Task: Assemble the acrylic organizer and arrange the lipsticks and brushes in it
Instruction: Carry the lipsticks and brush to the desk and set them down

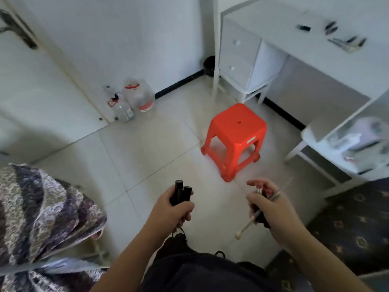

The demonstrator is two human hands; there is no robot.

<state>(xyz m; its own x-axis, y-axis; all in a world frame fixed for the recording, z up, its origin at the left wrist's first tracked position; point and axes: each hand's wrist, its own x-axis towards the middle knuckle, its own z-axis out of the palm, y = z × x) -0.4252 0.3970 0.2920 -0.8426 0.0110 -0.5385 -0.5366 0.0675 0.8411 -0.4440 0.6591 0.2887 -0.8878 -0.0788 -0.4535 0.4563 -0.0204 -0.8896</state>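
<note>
Much of the picture is soft with blur, so the small dark items lying on the white counter (280, 22) at the upper right cannot be told apart, and the clear acrylic organizer pieces (357, 140) on the low shelf at the right edge show only as pale, glassy shapes. The left hand (174, 209) has its fingers curled tightly round a bundle of black cylindrical lipsticks (181, 193), their flat round caps standing up above the fist and their lower ends hidden in the palm. The right hand (267, 205) grips several thin brushes (252, 220); one has a pale stick handle with a knobbed end poking out below the hand, the others are dark and mostly covered by the fingers, whose forefinger and thumb are loosely parted. Between the hands and the counter a glossy red plastic stool (235, 135) stands on smooth pale floor tiles
</note>
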